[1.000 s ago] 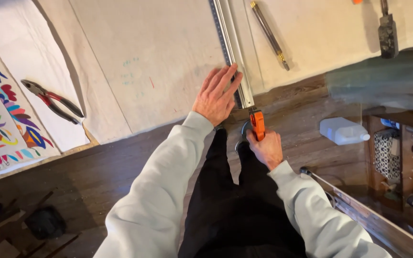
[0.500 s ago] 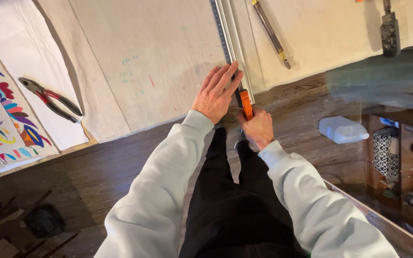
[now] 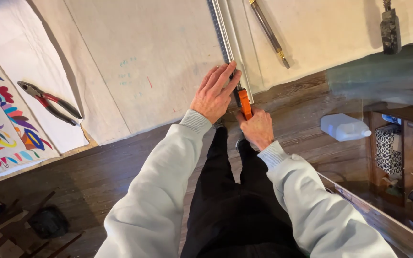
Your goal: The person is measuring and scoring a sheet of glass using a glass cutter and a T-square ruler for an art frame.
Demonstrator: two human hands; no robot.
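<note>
The left hand is pressing flat, fingers spread, on the metal straightedge. The right hand is gripping an orange utility knife beside it.

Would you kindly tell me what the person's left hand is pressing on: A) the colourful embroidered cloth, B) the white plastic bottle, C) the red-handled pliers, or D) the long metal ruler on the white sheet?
D: the left hand lies flat on the long metal ruler, beside the orange knife in the right hand.
</note>
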